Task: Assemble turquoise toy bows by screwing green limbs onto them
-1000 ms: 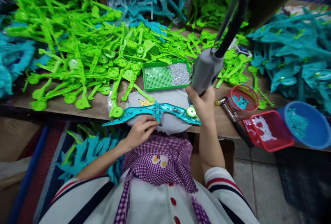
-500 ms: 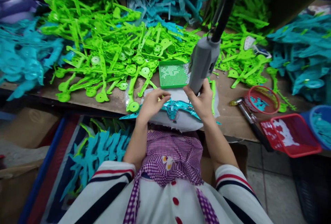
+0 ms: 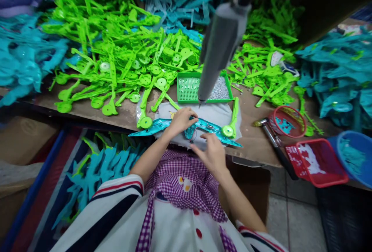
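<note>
so, teal bow piece (image 3: 151, 126) lies across white pad (image 3: 215, 112) at near edge of surface (image 3: 119, 109), 6 o'clock of green tray (image 3: 190, 96). left hand (image 3: 181, 120) clamped on its middle; right hand (image 3: 210, 149) fingers apart, loose, at its 5 o'clock. grey driver (image 3: 217, 46) hangs above, tip free.

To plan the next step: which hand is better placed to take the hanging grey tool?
Probably right. The right hand is open and free below the grey cylindrical hanging tool; the left hand holds the teal plastic bow-shaped piece.
</note>
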Tool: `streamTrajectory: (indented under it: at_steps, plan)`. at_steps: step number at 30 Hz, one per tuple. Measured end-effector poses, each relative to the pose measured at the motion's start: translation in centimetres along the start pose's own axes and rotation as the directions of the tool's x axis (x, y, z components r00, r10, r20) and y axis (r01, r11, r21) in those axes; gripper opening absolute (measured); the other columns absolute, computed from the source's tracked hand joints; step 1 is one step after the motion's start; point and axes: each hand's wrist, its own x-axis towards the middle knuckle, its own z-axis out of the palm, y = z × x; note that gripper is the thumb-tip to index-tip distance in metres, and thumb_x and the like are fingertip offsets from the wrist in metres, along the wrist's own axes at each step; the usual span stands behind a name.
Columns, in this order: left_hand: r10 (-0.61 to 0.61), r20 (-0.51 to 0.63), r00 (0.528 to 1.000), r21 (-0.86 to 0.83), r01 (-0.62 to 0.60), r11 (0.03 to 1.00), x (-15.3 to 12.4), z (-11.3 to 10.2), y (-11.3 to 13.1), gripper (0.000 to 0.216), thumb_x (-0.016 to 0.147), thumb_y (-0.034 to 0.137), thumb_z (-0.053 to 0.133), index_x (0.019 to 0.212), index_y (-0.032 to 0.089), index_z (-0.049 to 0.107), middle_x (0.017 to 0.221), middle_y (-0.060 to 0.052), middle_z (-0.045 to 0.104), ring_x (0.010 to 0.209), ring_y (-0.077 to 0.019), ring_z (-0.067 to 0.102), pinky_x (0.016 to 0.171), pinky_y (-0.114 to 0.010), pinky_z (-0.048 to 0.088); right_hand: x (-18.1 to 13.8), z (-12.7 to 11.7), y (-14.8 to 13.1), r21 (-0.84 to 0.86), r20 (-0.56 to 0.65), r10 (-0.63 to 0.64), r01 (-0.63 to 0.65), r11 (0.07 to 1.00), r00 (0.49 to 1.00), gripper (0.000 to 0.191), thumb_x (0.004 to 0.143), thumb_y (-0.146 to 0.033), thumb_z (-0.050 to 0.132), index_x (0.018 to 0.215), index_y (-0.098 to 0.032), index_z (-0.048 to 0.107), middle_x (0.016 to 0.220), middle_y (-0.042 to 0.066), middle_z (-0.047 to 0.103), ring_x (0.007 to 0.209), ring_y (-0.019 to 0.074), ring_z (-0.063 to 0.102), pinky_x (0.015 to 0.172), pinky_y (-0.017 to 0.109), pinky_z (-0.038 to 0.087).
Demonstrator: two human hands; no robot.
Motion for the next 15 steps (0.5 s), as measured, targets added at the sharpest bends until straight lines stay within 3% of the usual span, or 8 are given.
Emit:
streamTrajectory:
  at_steps: [2, 6, 10, 13, 15]
  plan:
    - [-0.012, -0.017, 1.000, -0.033, 0.012, 0.999, 0.0, 0.0, 0.0, 0.008, 0.088, 0.024, 0.071, 0.093, 0.021, 0.077, 0.096, -0.004, 0.070, 0.094, -0.0206, 0.064, 0.091, -0.036, 0.049, -1.6, 2.2, 0.0, -0.138, 0.126, 0.072, -0.055, 0.989, 0.989, 0.033, 0.091, -0.054, 0.061, 0.102, -0.022, 0.062, 0.098, 0.014, 0.068, 0.092, 0.0328, 0.064, 0.077, 0.046, 0.051]
    - [-0.018, -0.057, 0.998, -0.094, 0.013, 0.996, -0.2, 0.1, 0.2, 0.009, 0.090, 0.024, 0.069, 0.093, 0.020, 0.077, 0.095, -0.003, 0.070, 0.083, -0.0168, 0.063, 0.085, -0.033, 0.050, -1.8, 3.8, -0.3, -0.221, 0.196, 0.135, -0.090, 0.971, 0.971, 0.028, 0.097, -0.047, 0.053, 0.097, -0.021, 0.063, 0.099, 0.013, 0.068, 0.094, 0.0312, 0.064, 0.078, 0.043, 0.047]
    - [-0.023, -0.053, 0.998, -0.135, 0.015, 0.991, -0.4, 0.2, 0.0, 0.010, 0.090, 0.024, 0.069, 0.092, 0.018, 0.077, 0.091, -0.003, 0.070, 0.075, -0.0144, 0.061, 0.078, -0.030, 0.049, -1.0, 2.3, -0.5, -0.030, 0.229, 0.121, -0.117, 0.993, 0.966, 0.023, 0.098, -0.042, 0.054, 0.088, -0.023, 0.060, 0.092, 0.008, 0.066, 0.084, 0.0242, 0.063, 0.075, 0.036, 0.047]
    - [-0.023, -0.045, 0.999, -0.146, 0.016, 0.989, -0.2, 0.3, -0.4, 0.010, 0.089, 0.024, 0.069, 0.092, 0.018, 0.076, 0.091, -0.003, 0.070, 0.073, -0.0138, 0.060, 0.076, -0.030, 0.049, -0.1, 0.8, -0.7, 0.158, 0.189, 0.126, -0.157, 0.975, 0.974, 0.024, 0.097, -0.043, 0.056, 0.084, -0.023, 0.057, 0.087, 0.004, 0.061, 0.075, 0.0193, 0.060, 0.071, 0.032, 0.048]
    - [-0.018, -0.019, 1.000, -0.156, 0.015, 0.988, -0.1, 0.1, -0.7, 0.011, 0.086, 0.022, 0.072, 0.096, 0.019, 0.076, 0.092, -0.003, 0.071, 0.074, -0.0139, 0.060, 0.076, -0.030, 0.049, 0.7, -0.1, -0.9, 0.196, 0.175, 0.127, -0.160, 0.967, 0.976, 0.024, 0.096, -0.045, 0.057, 0.086, -0.023, 0.057, 0.087, 0.004, 0.060, 0.073, 0.0179, 0.059, 0.071, 0.032, 0.048]
